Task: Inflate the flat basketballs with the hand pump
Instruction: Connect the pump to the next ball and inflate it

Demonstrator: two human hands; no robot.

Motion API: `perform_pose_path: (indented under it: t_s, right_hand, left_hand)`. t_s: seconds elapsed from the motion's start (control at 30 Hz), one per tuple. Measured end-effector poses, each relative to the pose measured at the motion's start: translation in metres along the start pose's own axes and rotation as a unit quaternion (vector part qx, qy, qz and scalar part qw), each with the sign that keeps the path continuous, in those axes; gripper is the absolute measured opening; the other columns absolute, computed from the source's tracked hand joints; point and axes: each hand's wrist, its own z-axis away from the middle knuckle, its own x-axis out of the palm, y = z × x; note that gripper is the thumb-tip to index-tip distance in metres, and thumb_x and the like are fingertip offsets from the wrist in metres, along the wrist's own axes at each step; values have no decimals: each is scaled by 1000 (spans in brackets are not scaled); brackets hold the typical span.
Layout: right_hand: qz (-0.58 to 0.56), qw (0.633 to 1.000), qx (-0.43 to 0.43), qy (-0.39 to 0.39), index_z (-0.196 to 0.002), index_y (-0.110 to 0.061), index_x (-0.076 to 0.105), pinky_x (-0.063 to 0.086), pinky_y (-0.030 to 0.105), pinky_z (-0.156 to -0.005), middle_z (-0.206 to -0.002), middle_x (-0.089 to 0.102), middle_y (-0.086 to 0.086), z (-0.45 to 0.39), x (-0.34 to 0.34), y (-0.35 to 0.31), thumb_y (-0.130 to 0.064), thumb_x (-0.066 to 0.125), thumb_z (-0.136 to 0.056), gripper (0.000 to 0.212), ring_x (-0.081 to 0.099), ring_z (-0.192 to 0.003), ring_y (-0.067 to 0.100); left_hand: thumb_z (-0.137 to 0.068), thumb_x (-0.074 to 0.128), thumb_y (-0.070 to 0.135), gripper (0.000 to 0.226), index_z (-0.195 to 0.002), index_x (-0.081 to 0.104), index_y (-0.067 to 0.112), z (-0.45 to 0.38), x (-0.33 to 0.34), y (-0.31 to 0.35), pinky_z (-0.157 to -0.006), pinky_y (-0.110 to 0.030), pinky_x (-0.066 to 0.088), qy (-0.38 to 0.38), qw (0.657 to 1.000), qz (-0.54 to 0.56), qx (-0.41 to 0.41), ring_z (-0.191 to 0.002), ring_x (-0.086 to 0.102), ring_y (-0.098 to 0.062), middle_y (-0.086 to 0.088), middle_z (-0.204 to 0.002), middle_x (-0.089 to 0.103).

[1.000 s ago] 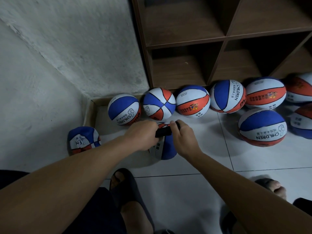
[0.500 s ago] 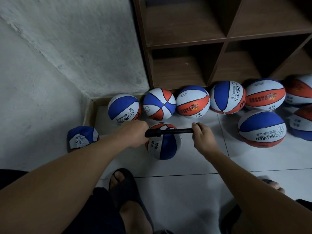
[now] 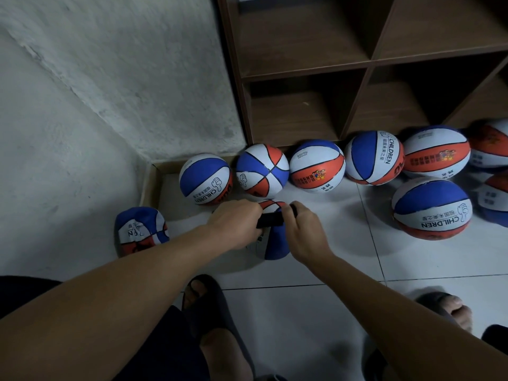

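Observation:
A black hand pump lies level above a blue, white and red basketball on the floor. My left hand grips the pump's barrel end. My right hand grips the handle end, close against the left hand, so only a short black piece shows between them. The ball under the pump is mostly hidden by my hands. A crumpled flat ball sits by the wall at the left.
Several round balls line the foot of a brown wooden shelf unit, among them a near ball at the right. A low cardboard tray edge meets the wall corner. My sandalled feet stand on white tiles.
Half a second ago the pump was drawn out, with my right hand far to the right. My right hand has pushed the handle back in toward my left hand.

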Motion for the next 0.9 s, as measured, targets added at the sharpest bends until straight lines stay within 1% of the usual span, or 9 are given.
perform_pose_path:
  t_s: [0.13,0.23,0.3,0.4,0.5,0.57,0.73,0.83,0.9]
  right_hand:
    - [11,1000,-17,4,-93,-22,58,46,35,-59,-79,65,2,-3,-4,1,-40,40,-116,34,59,-67,19]
    - [17,999,-10,-28,-99,-24,59,50,36,-64,-85,68,1,-4,-2,5,-43,39,-116,33,63,-72,19]
    - [5,999,0,-37,-98,-23,60,52,42,-65,-84,68,2,-6,-4,8,-43,39,-116,34,63,-72,22]
    - [-22,999,24,7,-89,-17,59,51,50,-68,-77,65,8,-16,-19,20,-40,43,-114,37,59,-70,29]
    - [-77,992,84,60,-89,-11,59,45,47,-63,-71,58,6,-26,-40,37,-38,48,-109,36,51,-64,24]
    - [-92,988,107,68,-91,-7,58,42,44,-62,-69,54,5,-29,-45,43,-39,48,-106,38,48,-62,20]
    - [-101,984,125,77,-90,-1,56,39,42,-61,-71,51,7,-23,-35,41,-33,46,-105,37,45,-64,21]
    - [-91,988,105,73,-86,-6,57,39,42,-62,-69,51,4,-14,-22,32,-30,46,-109,35,46,-64,18]
    - [-84,991,84,63,-89,-13,60,43,42,-61,-71,59,4,-7,-11,22,-32,45,-112,34,51,-64,18]
  left_hand:
    - [-97,70,35,11,-95,70,24,0,-4,-2,-64,-39,59,23,1000,0,14,-66,65,-21,7,-72,58]
    - [-97,71,35,11,-94,69,25,0,-3,-5,-61,-37,55,6,1000,-10,16,-66,64,-22,6,-72,57]
    - [-96,73,37,14,-89,68,26,0,-2,-9,-59,-36,53,2,1000,-5,12,-65,65,-20,6,-70,59]
    - [-95,73,41,22,-79,67,26,-3,0,-26,-59,-36,57,-8,1000,10,-13,-61,64,-17,5,-67,62]
    - [-97,72,54,36,-74,65,27,-4,-5,-42,-54,-31,48,-17,999,30,-30,-59,64,-14,5,-67,64]
    - [-97,72,57,39,-74,65,27,-5,-8,-45,-55,-30,44,-20,999,37,-32,-61,64,-14,5,-68,64]
    - [-100,70,53,40,-72,60,26,-6,-5,-41,-55,-31,44,-30,999,14,-26,-61,63,-17,4,-68,64]
    - [-99,72,43,36,-71,57,26,-8,1,-36,-53,-32,43,-25,999,-8,-19,-59,62,-17,4,-67,62]
    - [-97,74,36,34,-70,56,26,-9,2,-30,-54,-32,42,-23,1000,-9,-13,-59,62,-17,4,-67,61]
